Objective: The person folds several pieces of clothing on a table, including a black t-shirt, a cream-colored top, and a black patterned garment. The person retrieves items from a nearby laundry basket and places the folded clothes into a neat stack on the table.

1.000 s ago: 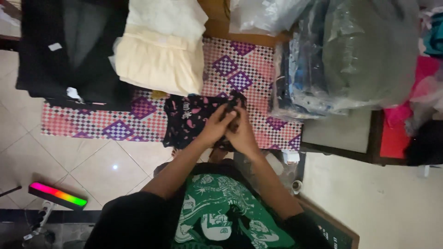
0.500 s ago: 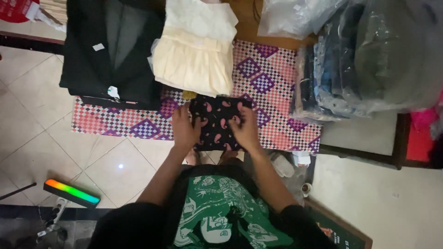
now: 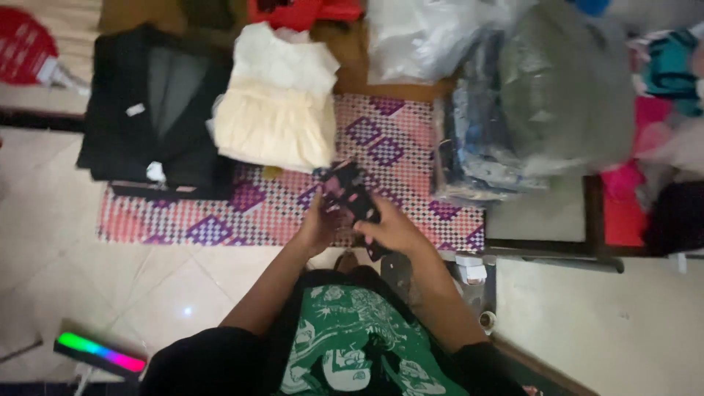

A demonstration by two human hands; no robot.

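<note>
A small black garment with a pink print (image 3: pixel 350 192) is bunched up and lifted just above the pink and purple checked mat (image 3: pixel 220 216). My left hand (image 3: pixel 320 224) grips its left side. My right hand (image 3: pixel 392 231) holds its lower right part. Both hands are close together in front of my body, near the mat's front edge. Part of the garment is hidden between my hands.
On the mat lie a folded cream and white dress (image 3: pixel 277 106) and a black jacket (image 3: pixel 150 110). Clear plastic bags of clothes (image 3: pixel 528 103) are piled at the right. A rainbow light bar (image 3: pixel 101 353) lies on the tiled floor at the lower left.
The dark garment lay flat on the mat under both palms half a second ago. Now it is gathered and lifted in both hands. The view has shifted slightly.
</note>
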